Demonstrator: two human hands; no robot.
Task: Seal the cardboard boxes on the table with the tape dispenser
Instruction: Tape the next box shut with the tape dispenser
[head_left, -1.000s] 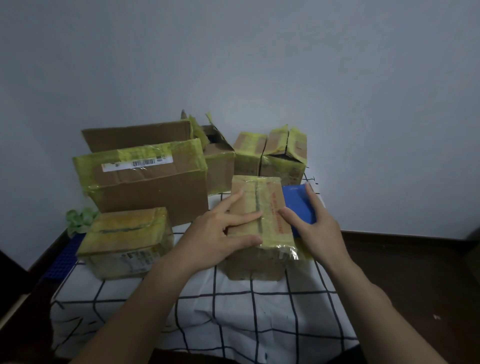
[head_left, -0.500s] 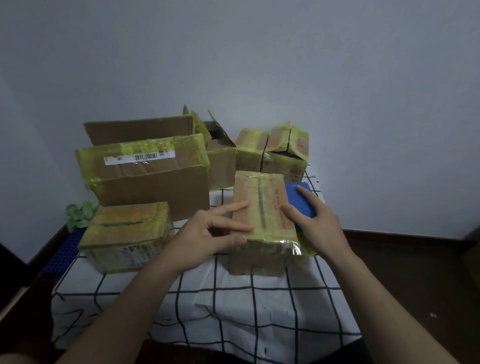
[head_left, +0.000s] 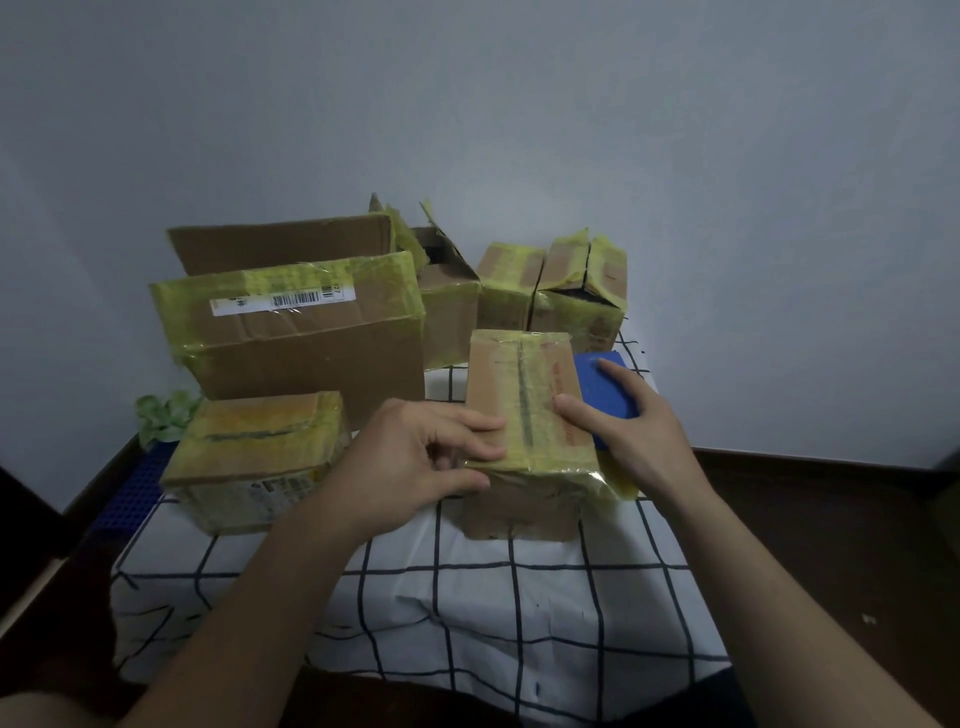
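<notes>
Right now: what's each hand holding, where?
Left hand grips middle box at its near-left top edge. Right hand rests on its right edge and a blue block.

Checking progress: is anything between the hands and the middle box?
Nothing visible does. The left hand holds the box at its near left edge; the right hand rests its thumb on top, fingers on the blue object.
</notes>
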